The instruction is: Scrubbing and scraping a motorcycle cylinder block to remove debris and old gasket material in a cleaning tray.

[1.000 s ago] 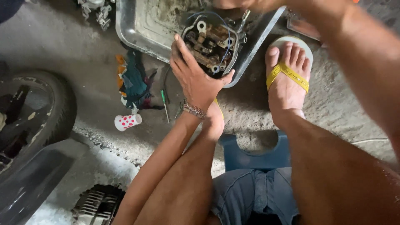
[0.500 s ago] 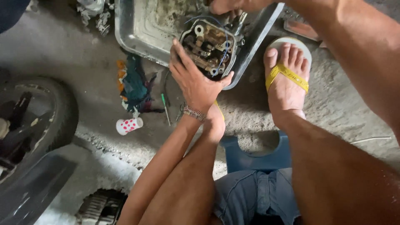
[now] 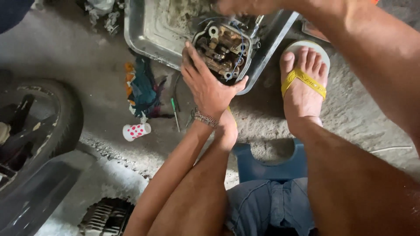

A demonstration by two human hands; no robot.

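A greasy metal engine part, round with brass-coloured fittings, rests tilted on the near rim of a grey metal tray. My left hand cups its near side, fingers spread against the casing; a beaded bracelet circles the wrist. My right hand reaches over the part's far edge at the top of the view, fingers curled on it; most of that hand is cut off by the frame.
My foot in a yellow-strapped sandal stands right of the tray. A coloured rag, a green-handled screwdriver and a white red-dotted cup lie left. A tyre sits far left; a blue stool under me.
The view shifted slightly. Both hands stay on the engine part, which has turned a little in the tray's edge.
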